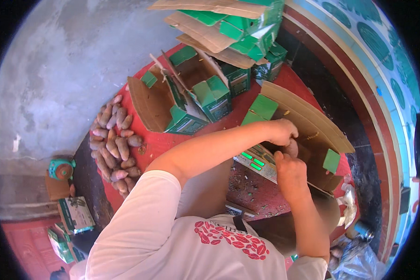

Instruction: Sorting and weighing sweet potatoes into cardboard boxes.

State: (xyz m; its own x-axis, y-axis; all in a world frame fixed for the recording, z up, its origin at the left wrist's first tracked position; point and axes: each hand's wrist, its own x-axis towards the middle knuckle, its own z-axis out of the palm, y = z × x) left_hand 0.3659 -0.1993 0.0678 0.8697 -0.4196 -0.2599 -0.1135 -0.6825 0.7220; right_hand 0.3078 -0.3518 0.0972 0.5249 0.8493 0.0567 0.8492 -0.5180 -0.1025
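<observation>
An open green cardboard box with brown inner flaps stands in front of me, slightly to the right. Over its near side, my left hand reaches in from the left with curled fingers. A pinkish sweet potato shows just below those fingers, partly hidden. Close beside it, my right hand is closed at the box's near edge; what its fingers hold, if anything, is hidden. A scale with lit green displays sits against the box's near left side.
Sweet potatoes lie piled on the red surface at left. Two open green boxes stand beyond my left arm, with stacked flattened-looking cartons behind. A plastic bag lies at lower right, near a bottle-like blue container.
</observation>
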